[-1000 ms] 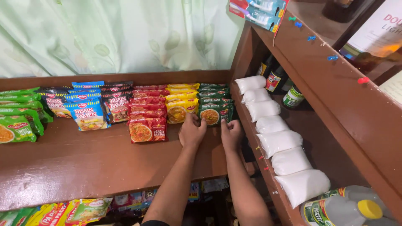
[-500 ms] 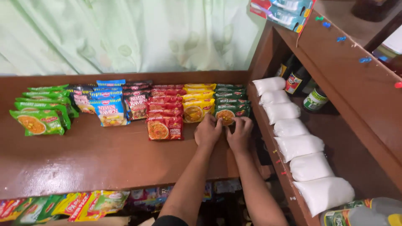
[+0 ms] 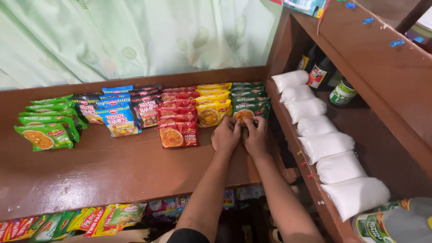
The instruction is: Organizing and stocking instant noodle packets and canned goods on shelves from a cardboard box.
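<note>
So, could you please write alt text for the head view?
Both hands, left hand and right hand, touch the front dark green noodle packet among rows of packets on a brown wooden shelf. White bags line the right-hand shelf.

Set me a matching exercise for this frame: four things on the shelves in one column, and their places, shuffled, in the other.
Things:
1. dark green noodle packets
2. white bags
3. light green noodle packets
4. dark bottles

Places:
A. far left end of the shelf
B. in a row along the right-hand side shelf
C. under the fingertips of the left hand and right hand
D. at the back of the side shelf, behind the bags

Pairs: 1-C, 2-B, 3-A, 4-D
</note>
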